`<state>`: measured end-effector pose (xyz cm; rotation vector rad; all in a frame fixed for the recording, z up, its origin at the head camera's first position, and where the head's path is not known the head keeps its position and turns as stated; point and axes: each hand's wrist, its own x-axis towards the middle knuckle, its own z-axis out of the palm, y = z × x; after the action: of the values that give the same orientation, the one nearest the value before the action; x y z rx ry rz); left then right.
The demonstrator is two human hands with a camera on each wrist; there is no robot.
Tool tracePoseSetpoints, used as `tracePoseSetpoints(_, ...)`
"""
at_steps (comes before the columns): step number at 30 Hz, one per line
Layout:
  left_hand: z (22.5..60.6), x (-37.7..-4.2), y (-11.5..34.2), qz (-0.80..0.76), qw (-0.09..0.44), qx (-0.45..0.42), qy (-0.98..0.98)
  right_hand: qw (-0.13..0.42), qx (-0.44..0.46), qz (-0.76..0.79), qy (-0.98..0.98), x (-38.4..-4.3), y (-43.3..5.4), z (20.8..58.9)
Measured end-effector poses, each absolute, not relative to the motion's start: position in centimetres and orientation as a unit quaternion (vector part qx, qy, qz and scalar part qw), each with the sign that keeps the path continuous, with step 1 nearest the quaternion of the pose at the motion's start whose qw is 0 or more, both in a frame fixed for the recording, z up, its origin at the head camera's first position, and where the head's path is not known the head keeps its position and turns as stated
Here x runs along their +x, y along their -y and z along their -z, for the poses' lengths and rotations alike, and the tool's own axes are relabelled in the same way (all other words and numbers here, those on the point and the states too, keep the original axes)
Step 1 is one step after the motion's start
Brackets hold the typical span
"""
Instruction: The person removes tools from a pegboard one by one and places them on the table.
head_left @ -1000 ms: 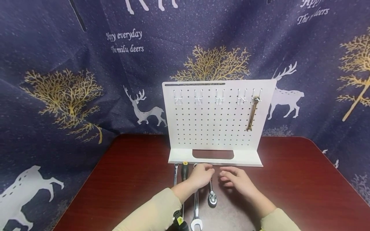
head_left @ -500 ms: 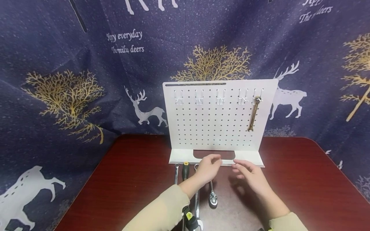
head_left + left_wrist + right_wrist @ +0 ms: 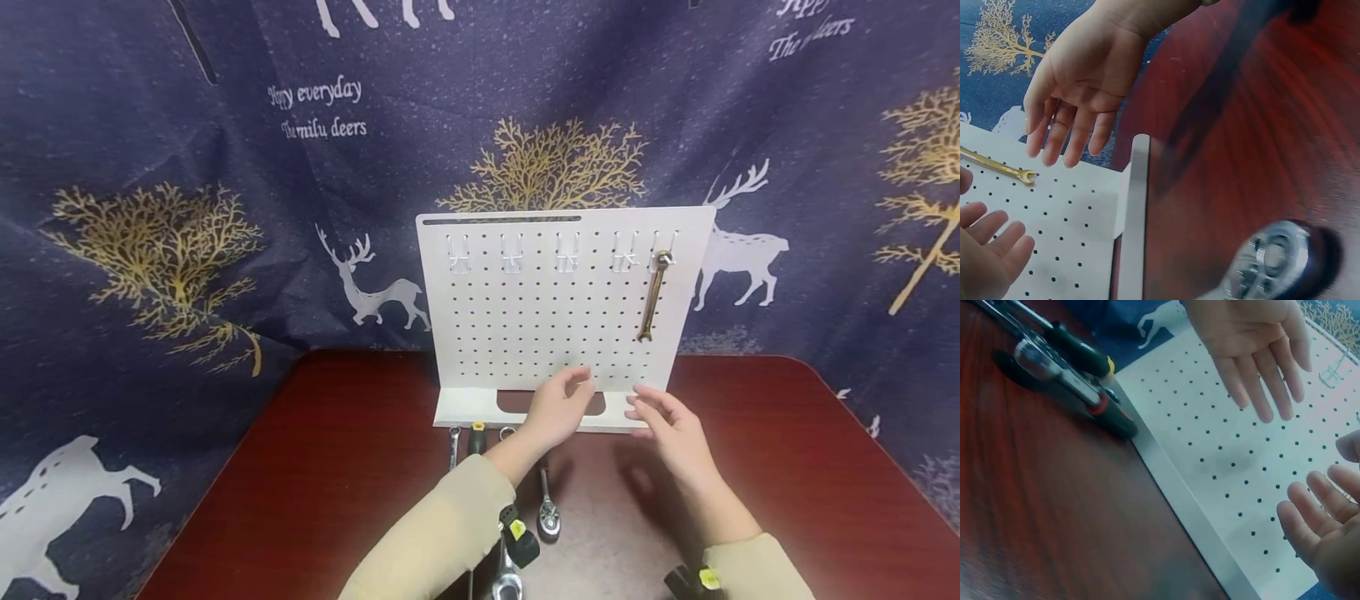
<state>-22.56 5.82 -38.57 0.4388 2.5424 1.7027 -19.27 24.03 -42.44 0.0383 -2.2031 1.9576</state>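
My left hand point(image 3: 558, 410) is held in front of the lower part of the white pegboard point(image 3: 555, 333), fingers loosely bent with nothing in them. To its right my right hand point(image 3: 678, 437) also holds nothing, fingers relaxed and apart. In the right wrist view the palms of the left hand point(image 3: 1254, 350) and right hand point(image 3: 1329, 537) face each other before the board. A gold combination wrench point(image 3: 652, 300) hangs from the rightmost hook. Below the left forearm lies a ratchet wrench point(image 3: 549, 518) with a black and red handle point(image 3: 1110, 415).
Left of the ratchet lie a black-handled screwdriver point(image 3: 477, 440), a small combination wrench point(image 3: 453, 446) and a larger one point(image 3: 507, 581), partly hidden by the left arm. White hooks point(image 3: 512, 254) line the board's top. A dark blue patterned cloth point(image 3: 225, 150) hangs behind the red-brown table point(image 3: 337, 450).
Both hands have moved up and to the right, from above the tools to in front of the board's lower part. The tools and the hanging wrench stay in place.
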Motion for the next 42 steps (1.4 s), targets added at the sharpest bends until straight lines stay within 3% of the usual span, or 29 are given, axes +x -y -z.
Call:
tracePoseSetpoints(8, 37.7, -24.0, -7.3, -0.565, 0.025, 0.166, -0.808, 0.145, 0.004, -0.622, 0.77, -21.2, -24.9, 41.5)
tracePoseSetpoints(27, 35.5, -27.6, -10.9, -0.55, -0.029, 0.196, -0.812, 0.16, 0.009, -0.602, 0.783, -24.9, -26.2, 39.5)
tracePoseSetpoints(42, 33.0, -29.4, -14.7, -0.579, 0.01, 0.168, -0.798, 0.142, 0.019, -0.587, 0.797, -26.8, -26.1, 38.5)
